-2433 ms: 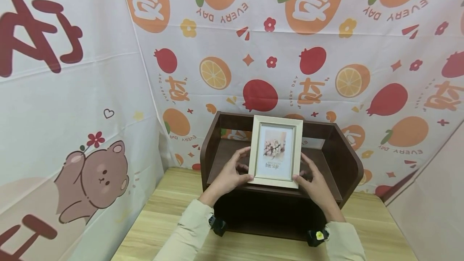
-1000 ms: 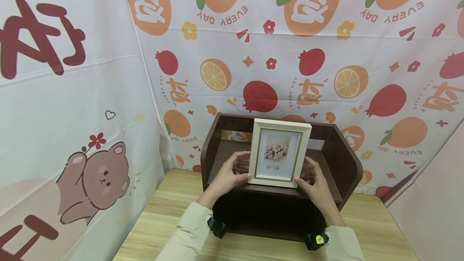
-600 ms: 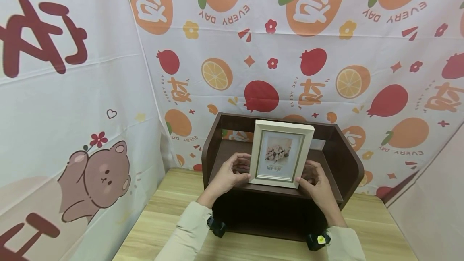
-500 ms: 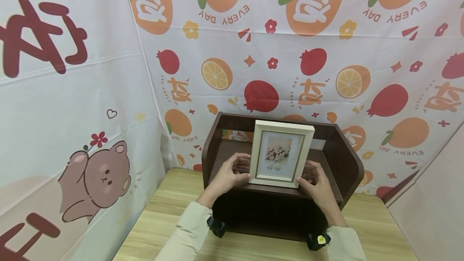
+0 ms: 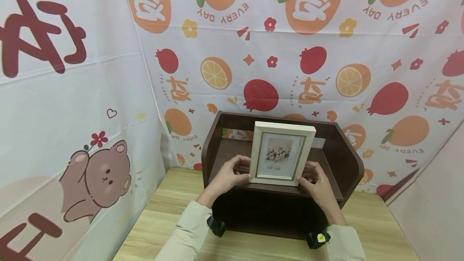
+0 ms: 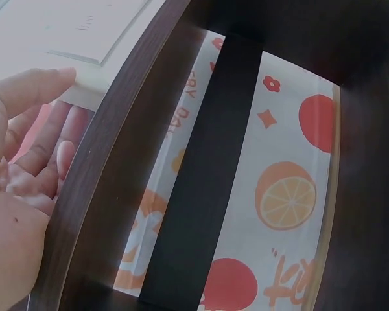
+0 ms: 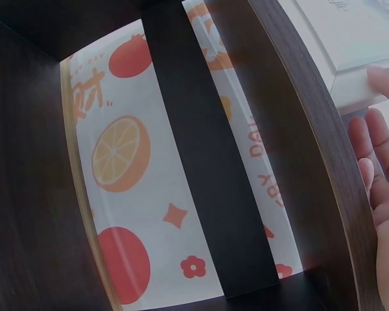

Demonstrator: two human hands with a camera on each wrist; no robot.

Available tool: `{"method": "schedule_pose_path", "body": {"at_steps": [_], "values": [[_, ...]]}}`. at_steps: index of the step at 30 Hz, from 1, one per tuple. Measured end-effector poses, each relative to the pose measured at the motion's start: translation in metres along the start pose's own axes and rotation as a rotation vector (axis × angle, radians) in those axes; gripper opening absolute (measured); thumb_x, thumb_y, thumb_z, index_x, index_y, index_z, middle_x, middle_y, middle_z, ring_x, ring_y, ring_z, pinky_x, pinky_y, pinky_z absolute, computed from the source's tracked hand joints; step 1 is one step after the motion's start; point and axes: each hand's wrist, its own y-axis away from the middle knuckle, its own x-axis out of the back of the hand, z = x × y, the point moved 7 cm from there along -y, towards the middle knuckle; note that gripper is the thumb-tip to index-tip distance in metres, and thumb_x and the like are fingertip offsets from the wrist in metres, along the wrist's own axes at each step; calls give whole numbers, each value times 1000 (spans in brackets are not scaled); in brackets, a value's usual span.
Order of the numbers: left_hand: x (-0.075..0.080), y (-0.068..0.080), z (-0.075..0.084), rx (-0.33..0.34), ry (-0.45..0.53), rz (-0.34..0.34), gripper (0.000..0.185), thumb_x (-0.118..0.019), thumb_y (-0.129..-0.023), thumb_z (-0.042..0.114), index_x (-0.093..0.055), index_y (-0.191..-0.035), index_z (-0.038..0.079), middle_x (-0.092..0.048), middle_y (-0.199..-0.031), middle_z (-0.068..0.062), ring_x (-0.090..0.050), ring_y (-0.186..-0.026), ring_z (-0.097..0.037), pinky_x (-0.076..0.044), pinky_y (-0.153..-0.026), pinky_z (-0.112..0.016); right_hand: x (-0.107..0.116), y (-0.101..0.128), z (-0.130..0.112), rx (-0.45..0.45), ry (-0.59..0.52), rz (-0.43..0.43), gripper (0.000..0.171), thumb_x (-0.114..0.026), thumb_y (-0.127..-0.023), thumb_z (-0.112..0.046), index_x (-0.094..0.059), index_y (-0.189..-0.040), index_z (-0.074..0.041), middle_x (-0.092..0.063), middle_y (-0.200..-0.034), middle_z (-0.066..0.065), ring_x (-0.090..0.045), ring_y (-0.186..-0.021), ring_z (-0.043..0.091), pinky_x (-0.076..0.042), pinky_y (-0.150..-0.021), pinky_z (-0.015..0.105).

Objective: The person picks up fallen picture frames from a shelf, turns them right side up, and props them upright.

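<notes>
On top of the dark wooden shelf (image 5: 344, 160) we find a cream picture frame (image 5: 280, 153) standing upright near the front edge. We note the left hand (image 5: 228, 174) pinching its lower left corner, thumb in front and fingers curled behind. The right hand (image 5: 314, 180) grips the lower right corner likewise. Beneath, the shelf rests on a light wooden table (image 5: 163, 220), backed by a fruit-printed cloth (image 5: 253, 51).

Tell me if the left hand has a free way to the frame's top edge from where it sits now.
Probably yes. The left hand grips the frame at its lower left corner, on the shelf. The left side and the top edge stand bare, with nothing above them but the backdrop, so the hand could slide up unblocked.
</notes>
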Motion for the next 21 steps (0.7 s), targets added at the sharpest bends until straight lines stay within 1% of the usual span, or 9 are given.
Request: {"method": "schedule_pose_path", "body": {"at_steps": [6, 12, 15, 18, 21], "values": [[-2, 1, 0, 5, -43, -20, 35, -69, -89, 13, -57, -120, 5, -63, -117, -17, -61, -107, -31, -47, -85, -32, 0, -1, 0, -1, -5, 0, 38, -69, -88, -7, -52, -122, -6, -54, -102, -17, -55, -86, -3, -42, -68, 19], [-3, 2, 0, -2, -55, -11, 33, -70, -88, 13, -58, -119, 6, -64, -115, -15, -61, -105, -29, -47, -83, -30, -1, -2, 2, -41, 7, 9, 36, -69, -89, -13, -54, -121, -6, -55, -106, -5, -54, -84, -3, -42, -67, 19], [-4, 2, 0, 3, -53, -8, 33, -71, -87, 13, -59, -118, 8, -65, -113, -13, -62, -102, -24, -47, -81, -28, -1, -3, 6, -71, 32, 24, 34, -69, -90, -16, -54, -120, -6, -56, -106, 0, -54, -83, -3, -42, -68, 19], [-6, 3, 2, 10, -48, -15, 33, -71, -87, 14, -59, -117, 9, -65, -112, -12, -62, -100, -20, -47, -81, -29, 0, -3, 10, -111, 65, 43, 34, -68, -91, -20, -55, -120, -7, -58, -107, 5, -53, -83, -3, -43, -70, 18], [-8, 5, 3, 13, -46, -15, 33, -71, -87, 14, -59, -117, 9, -64, -112, -11, -62, -100, -19, -47, -82, -30, 0, -3, 9, -121, 101, 79, 31, -68, -91, -22, -57, -117, -8, -60, -107, 9, -52, -82, -2, -42, -71, 17]]}}
